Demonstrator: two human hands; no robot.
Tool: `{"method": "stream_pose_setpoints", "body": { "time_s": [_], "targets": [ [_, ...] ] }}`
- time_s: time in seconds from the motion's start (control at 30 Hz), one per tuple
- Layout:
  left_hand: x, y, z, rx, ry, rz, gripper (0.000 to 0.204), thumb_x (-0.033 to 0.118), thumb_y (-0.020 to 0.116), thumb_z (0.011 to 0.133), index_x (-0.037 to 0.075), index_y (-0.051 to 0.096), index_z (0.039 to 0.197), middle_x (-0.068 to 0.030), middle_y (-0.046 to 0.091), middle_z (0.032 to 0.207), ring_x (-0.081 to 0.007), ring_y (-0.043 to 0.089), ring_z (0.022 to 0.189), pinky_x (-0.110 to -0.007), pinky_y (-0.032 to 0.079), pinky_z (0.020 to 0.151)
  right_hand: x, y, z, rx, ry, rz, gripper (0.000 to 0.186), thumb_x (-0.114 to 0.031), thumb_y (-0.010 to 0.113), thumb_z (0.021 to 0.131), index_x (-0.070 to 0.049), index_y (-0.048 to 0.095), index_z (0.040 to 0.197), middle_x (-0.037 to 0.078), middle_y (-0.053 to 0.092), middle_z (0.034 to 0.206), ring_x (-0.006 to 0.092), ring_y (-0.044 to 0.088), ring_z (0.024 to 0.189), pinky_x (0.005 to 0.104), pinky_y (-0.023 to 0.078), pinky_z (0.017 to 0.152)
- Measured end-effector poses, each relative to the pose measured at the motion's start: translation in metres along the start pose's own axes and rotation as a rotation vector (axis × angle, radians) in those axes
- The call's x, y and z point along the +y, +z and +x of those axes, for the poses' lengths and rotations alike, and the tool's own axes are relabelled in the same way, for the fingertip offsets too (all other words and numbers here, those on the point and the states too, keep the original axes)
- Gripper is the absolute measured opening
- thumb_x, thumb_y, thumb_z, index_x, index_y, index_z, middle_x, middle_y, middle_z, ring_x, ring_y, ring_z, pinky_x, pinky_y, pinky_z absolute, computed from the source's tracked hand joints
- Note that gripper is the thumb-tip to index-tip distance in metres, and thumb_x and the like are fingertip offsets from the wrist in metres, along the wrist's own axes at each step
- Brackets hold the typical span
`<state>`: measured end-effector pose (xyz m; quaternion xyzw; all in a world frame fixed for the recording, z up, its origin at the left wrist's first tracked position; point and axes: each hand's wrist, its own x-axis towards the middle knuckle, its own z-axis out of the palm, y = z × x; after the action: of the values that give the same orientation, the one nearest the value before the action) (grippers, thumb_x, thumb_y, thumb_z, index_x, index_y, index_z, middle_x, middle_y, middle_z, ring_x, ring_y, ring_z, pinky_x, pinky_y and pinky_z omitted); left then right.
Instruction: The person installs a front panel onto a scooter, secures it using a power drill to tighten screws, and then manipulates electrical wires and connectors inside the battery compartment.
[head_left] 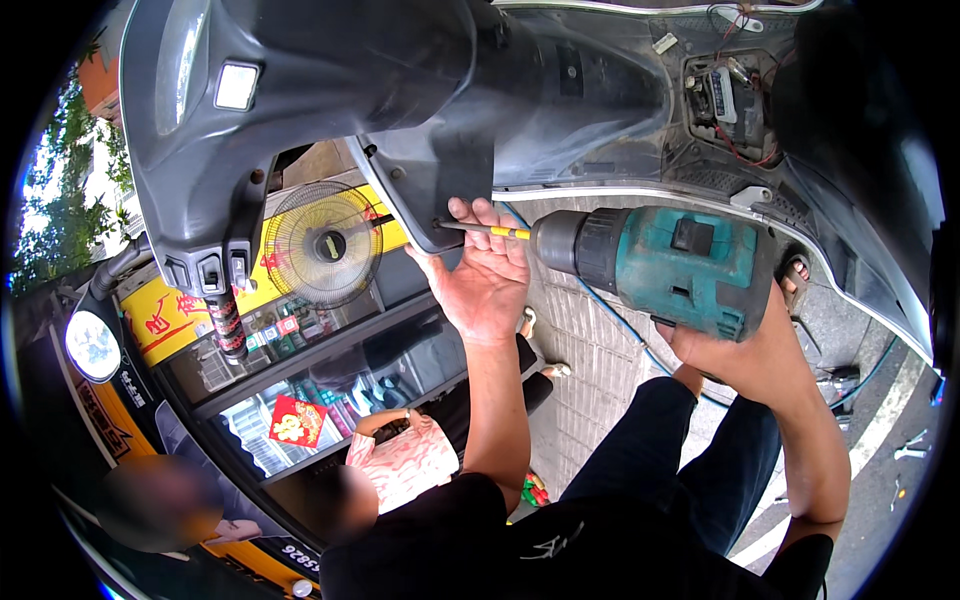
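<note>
R hand [750, 352] is wrapped round a teal & blk drill [685, 265], its yellow-banded bit [510, 233] pointing L, tip at the lower corner of the dk grey scooter's [590, 100] panel [440, 180]. L hand [487, 285] is spread, palm up, fingers behind the bit; can't tell if they touch it. Writing: red chars on a yellow sign [165, 325], gold on a red diamond card [297, 422].

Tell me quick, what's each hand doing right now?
Left hand: open, palm showing, by the long bit and the dark panel.
Right hand: closed, holding the teal and black drill.
</note>
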<state>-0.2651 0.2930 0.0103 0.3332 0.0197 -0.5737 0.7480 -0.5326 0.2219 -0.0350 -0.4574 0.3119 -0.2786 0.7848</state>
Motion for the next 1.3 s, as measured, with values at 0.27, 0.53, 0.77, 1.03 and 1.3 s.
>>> {"method": "stream_pose_setpoints", "body": {
  "time_s": [0.27, 0.53, 0.77, 1.03, 1.3],
  "targets": [
    [-0.005, 0.002, -0.003, 0.039, -0.003, -0.058, 0.074, 0.067, 0.066, 0.076, 0.01, 0.062, 0.121, -0.0077, 0.064, 0.121, -0.0264, 0.057, 0.116, -0.043, 0.04, 0.107, -0.003, 0.001, 0.004, -0.024, 0.033, 0.077, 0.046, -0.015, 0.078, 0.068, 0.001, 0.062, 0.108, 0.014, 0.067, 0.097, 0.0269, 0.065, 0.085, 0.0352, 0.05, 0.081],
    [-0.001, -0.005, 0.0, 0.066, 0.062, 0.027, 0.077, 0.073, 0.056, 0.078, 0.005, 0.064, 0.113, -0.0067, 0.068, 0.11, -0.0246, 0.059, 0.111, -0.046, 0.036, 0.111, 0.027, -0.006, 0.015, -0.096, -0.067, -0.091, 0.045, -0.019, 0.078, 0.066, -0.003, 0.063, 0.105, 0.015, 0.066, 0.093, 0.0289, 0.062, 0.081, 0.0383, 0.05, 0.078],
    [-0.058, -0.105, -0.012, 0.145, -0.12, 0.626, 0.063, 0.059, 0.048, 0.092, 0.005, 0.054, 0.123, -0.0173, 0.064, 0.113, -0.029, 0.064, 0.101, -0.049, 0.046, 0.098, 0.084, -0.039, -0.03, 0.215, 0.172, 0.193, 0.032, -0.003, 0.068, 0.077, 0.0, 0.062, 0.108, 0.008, 0.068, 0.096, 0.0166, 0.064, 0.08, 0.0303, 0.052, 0.075],
    [-0.22, -0.232, -0.15, -0.851, -0.402, 1.406, 0.033, 0.017, 0.068, 0.086, 0.006, 0.061, 0.116, -0.0131, 0.068, 0.104, -0.0291, 0.065, 0.097, -0.038, 0.05, 0.084, 0.153, -0.058, -0.065, 0.444, 0.698, -0.4, 0.043, -0.024, 0.07, 0.073, 0.008, 0.059, 0.1, 0.024, 0.066, 0.087, 0.0319, 0.067, 0.083, 0.0376, 0.051, 0.075],
    [-0.098, -0.172, -0.207, -0.127, -0.729, 1.154, 0.02, 0.006, 0.058, 0.095, -0.005, 0.057, 0.112, -0.0107, 0.068, 0.095, -0.0139, 0.065, 0.09, -0.027, 0.052, 0.081, 0.248, -0.016, -0.062, 0.403, 0.748, -0.634, 0.054, -0.033, 0.068, 0.074, 0.006, 0.054, 0.109, 0.031, 0.065, 0.094, 0.0462, 0.063, 0.095, 0.0498, 0.048, 0.086]
  ]
}}
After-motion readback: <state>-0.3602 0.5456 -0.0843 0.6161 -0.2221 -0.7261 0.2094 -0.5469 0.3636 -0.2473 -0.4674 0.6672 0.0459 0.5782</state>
